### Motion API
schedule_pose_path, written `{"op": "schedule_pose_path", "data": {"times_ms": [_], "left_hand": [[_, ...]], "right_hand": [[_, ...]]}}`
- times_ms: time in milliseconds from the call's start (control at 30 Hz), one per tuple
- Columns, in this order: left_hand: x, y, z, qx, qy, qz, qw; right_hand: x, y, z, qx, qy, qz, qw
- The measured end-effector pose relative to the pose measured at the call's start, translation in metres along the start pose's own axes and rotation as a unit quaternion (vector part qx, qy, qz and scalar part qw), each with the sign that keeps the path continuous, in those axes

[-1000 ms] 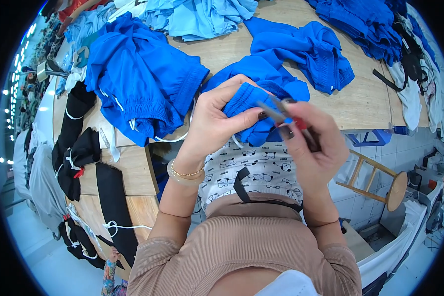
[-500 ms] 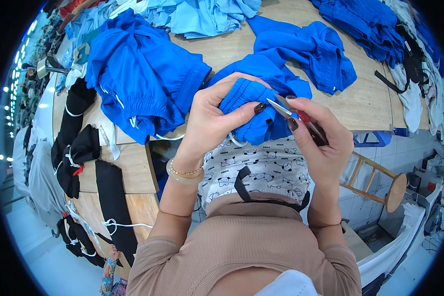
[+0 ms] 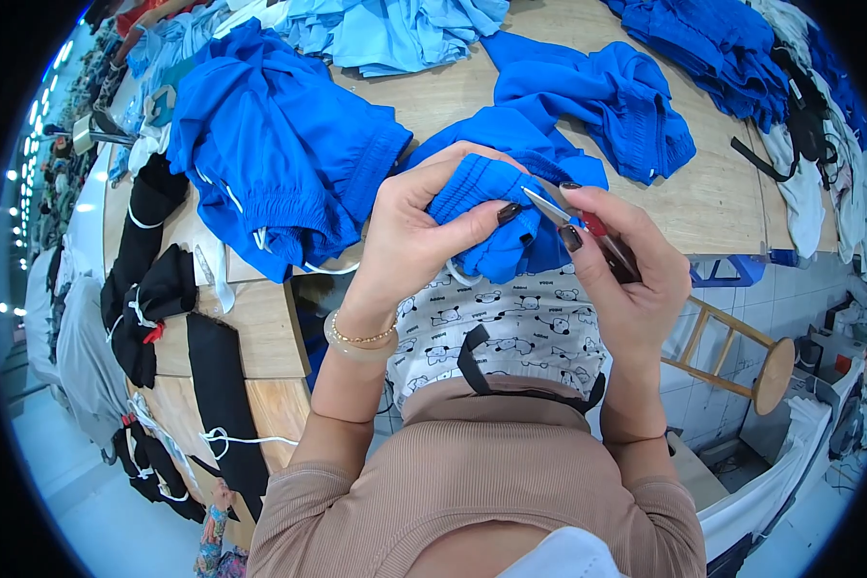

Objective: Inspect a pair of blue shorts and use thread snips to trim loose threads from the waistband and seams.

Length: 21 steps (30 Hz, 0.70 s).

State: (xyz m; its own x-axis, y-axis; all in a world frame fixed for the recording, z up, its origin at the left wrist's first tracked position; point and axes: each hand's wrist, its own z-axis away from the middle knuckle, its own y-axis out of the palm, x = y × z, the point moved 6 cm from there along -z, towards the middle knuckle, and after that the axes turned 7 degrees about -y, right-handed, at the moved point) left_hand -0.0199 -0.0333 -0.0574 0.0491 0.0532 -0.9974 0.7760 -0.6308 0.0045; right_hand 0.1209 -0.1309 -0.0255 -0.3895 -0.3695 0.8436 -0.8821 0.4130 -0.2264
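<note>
My left hand (image 3: 409, 217) grips the gathered elastic waistband (image 3: 482, 188) of a bright blue garment, thumb on top and fingers behind the cloth. The rest of that garment (image 3: 559, 159) appears to trail onto the table beyond. In my right hand (image 3: 641, 275) is a pair of thread snips (image 3: 597, 227) with a red part at the grip, held between thumb and fingers. Its pointed metal blades reach left to the edge of the waistband, close to my left thumb. Whether a thread lies between the blades is too small to tell. A white drawstring (image 3: 462, 276) shows below the bunched cloth.
Blue drawstring garments (image 3: 270, 144) lie at left on the wooden table (image 3: 433, 91), with a light blue pile (image 3: 395, 34) behind and more blue cloth (image 3: 703, 58) at far right. Black pieces (image 3: 223, 405) lie left. A wooden stool (image 3: 773, 376) stands lower right. Another person's hand (image 3: 223, 496) shows lower left.
The snips' bright blade has shifted slightly upward and turned a little at the waistband's edge. My left hand and the garment have hardly moved.
</note>
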Motion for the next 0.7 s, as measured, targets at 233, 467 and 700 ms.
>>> {"op": "schedule_pose_path", "data": {"times_ms": [233, 467, 700], "left_hand": [[0.004, 0.001, 0.0, 0.004, -0.028, 0.065, 0.997], [0.004, 0.0, -0.001, 0.001, -0.015, 0.053, 0.998], [0.004, 0.0, -0.001, -0.003, -0.026, 0.053, 0.998]], "right_hand": [[-0.004, 0.004, 0.004, -0.049, -0.041, -0.011, 0.998], [-0.007, 0.004, 0.005, -0.061, -0.027, -0.012, 0.998], [-0.014, 0.005, 0.004, -0.064, 0.003, -0.034, 0.997]]}}
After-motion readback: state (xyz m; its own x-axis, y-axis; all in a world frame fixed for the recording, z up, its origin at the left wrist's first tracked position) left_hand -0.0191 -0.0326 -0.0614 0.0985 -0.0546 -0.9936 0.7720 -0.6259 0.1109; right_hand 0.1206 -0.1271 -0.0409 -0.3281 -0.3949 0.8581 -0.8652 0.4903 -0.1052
